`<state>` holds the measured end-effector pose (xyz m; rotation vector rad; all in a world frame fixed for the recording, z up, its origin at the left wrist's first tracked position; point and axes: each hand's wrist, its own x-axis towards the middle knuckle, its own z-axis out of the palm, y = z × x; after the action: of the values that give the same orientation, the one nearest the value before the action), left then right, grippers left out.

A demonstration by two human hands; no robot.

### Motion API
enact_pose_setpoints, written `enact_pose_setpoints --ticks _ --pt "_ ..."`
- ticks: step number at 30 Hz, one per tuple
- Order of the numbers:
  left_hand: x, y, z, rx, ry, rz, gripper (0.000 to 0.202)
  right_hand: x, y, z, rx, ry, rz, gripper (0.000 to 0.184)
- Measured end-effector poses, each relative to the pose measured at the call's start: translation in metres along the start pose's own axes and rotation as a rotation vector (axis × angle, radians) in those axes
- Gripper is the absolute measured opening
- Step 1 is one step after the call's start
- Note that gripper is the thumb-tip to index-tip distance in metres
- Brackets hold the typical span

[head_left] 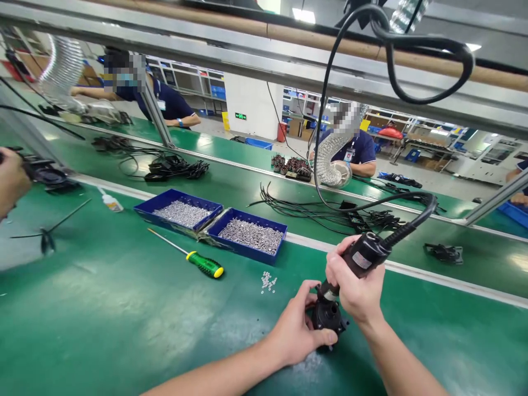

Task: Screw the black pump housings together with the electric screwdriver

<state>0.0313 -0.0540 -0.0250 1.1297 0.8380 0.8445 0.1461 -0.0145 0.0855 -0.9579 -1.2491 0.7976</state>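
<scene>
My right hand [358,283] is wrapped round a black corded electric screwdriver [363,254], tilted with its tip down. The tip meets a black plastic housing [328,316], roughly round with small spouts, which looks like a small pump body. My left hand [299,324] grips this housing from the left side, thumb across its front, and holds it on the green tabletop. The screwdriver's bit and the spot it touches are hidden. Left of the hands lies a small scatter of tiny metal washers [268,281].
Blue bins hold screws [251,235] and small metal parts [183,213]. A green-handled screwdriver [206,265] lies before them. The tool's black cable [324,121] hangs from the overhead rail. Black cables [289,206] lie behind. A co-worker's hand [12,181] shows at left; others sit opposite.
</scene>
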Motion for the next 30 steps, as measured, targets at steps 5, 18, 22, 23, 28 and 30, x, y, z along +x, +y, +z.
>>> enact_pose_setpoints --ticks 5,18,22,23,28,30 --pt "-0.001 0.004 -0.001 -0.007 -0.01 0.016 0.083 -0.002 -0.001 0.001 -0.011 -0.023 -0.021 0.022" --pt "0.0 -0.004 -0.003 0.041 -0.061 0.031 0.089 0.002 -0.001 0.005 -0.11 0.027 0.041 0.024" --pt "0.001 -0.001 -0.007 0.031 -0.094 0.087 0.084 0.0 -0.007 0.003 -0.067 0.003 0.048 0.024" --pt "0.002 -0.001 -0.008 0.044 -0.102 0.103 0.083 0.0 -0.01 0.001 -0.024 -0.012 0.039 0.023" --pt "0.008 -0.002 -0.016 0.107 -0.105 0.157 0.088 -0.008 -0.024 -0.012 0.25 -0.127 -0.026 0.02" --pt "0.009 -0.004 -0.017 0.102 -0.109 0.17 0.09 -0.012 -0.026 -0.013 0.253 -0.199 -0.003 0.018"
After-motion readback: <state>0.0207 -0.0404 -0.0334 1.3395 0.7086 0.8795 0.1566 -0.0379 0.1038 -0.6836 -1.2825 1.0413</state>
